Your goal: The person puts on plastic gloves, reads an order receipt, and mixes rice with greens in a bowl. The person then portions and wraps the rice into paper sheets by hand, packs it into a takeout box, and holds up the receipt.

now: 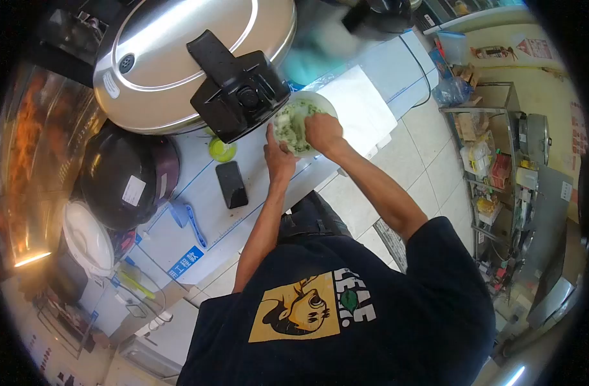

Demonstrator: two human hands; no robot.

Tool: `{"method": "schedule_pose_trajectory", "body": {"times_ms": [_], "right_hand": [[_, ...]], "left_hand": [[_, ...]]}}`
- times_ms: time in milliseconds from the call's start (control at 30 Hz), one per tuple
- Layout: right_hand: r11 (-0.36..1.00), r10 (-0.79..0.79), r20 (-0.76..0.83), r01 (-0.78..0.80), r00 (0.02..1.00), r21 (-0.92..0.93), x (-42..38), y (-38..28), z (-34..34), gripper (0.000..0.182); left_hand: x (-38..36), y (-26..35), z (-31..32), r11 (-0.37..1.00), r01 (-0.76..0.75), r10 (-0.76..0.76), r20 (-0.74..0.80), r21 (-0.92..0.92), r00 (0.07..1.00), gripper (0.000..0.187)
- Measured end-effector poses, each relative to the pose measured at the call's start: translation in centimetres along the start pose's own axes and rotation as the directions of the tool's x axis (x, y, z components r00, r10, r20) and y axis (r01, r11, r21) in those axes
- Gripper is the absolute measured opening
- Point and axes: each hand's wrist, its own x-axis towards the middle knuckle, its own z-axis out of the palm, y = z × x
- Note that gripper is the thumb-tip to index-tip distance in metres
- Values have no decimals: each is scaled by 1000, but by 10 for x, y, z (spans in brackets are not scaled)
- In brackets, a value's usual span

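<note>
1. Beneath your curled right grip (323,132) lies the round whitish bowl (328,103) of green-flecked mixture (293,133).
2. Your left grip (280,159), equally near, clasps its left side.
3. Whether the right holds anything, I cannot tell.

The desk (233,225) is white, with blue lines and a blue printed block near its edge. On it lie a phone (232,185), screen up, a blue utensil (195,228), a lime-green cup (223,150) and a white sheet (366,103).

Black, perhaps navy T-shirt (423,283); yellow cartoon print (298,309).
</note>
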Motion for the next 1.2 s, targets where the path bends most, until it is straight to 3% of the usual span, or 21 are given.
{"method": "schedule_pose_trajectory", "body": {"times_ms": [33,100,167,233,333,433,533,567,600,667,700,767,833,900,967,1033,1100,1200], "right_hand": [[1000,4,-82,-5,997,-7,8,-6,3,18],[999,-45,-35,44,998,-22,-1,-14,-1,18],[994,-97,6,97,995,-43,-13,-17,-24,18],[989,106,-38,-109,994,-97,-25,-6,-42,19],[992,106,-105,-112,989,-55,8,6,-9,16],[995,102,-90,-103,991,-6,12,-12,-10,15],[956,-249,110,262,962,-132,-16,-27,-3,17],[955,-254,106,267,961,-130,-18,-19,-5,17],[981,-167,51,171,985,-90,-18,-8,-10,18],[999,-22,28,23,999,-32,-9,-5,-30,18],[999,-21,23,21,1000,-30,-2,-12,-15,18],[995,-101,-7,100,995,-27,14,-28,26,19],[994,-106,38,105,994,39,-3,-29,6,19],[995,-85,56,83,995,54,-22,-23,-20,19],[994,-26,-37,30,999,106,-18,-35,-6,20],[992,-116,31,115,993,50,-13,-48,16,19],[985,-166,36,164,985,54,-22,-35,1,18],[995,-51,-173,64,984,74,-27,-31,-11,17]], "left_hand": [[-2,0,3,1000,2,-2,8,7,1000,72],[-6,1,10,984,-20,17,-17,-178,1000,74],[-8,-6,12,974,-30,14,-71,-224,997,74],[-11,6,17,958,-37,-2,-132,-285,991,73],[-24,11,16,973,45,-77,-136,-228,988,70],[-19,-2,17,935,20,-65,-116,-354,991,67],[-12,-11,16,936,-86,25,-178,-342,984,67],[-14,-13,15,921,-64,8,-146,-384,989,66],[-16,-14,14,903,-42,-7,-113,-428,994,66],[-24,-7,13,918,19,-64,-99,-397,993,67],[-26,-2,14,928,80,-115,-77,-365,990,68],[-24,-15,15,913,28,-72,-94,-407,993,69],[-25,-8,9,898,-25,-18,-94,-440,995,69],[-37,5,0,910,43,-90,-94,-413,992,70],[-32,-5,-2,913,55,-81,-48,-404,996,71],[-40,2,-6,920,66,-74,-6,-387,997,71],[-53,21,-13,925,118,-157,-82,-361,984,74],[-58,0,-20,961,58,-91,-113,-272,989,72]]}}
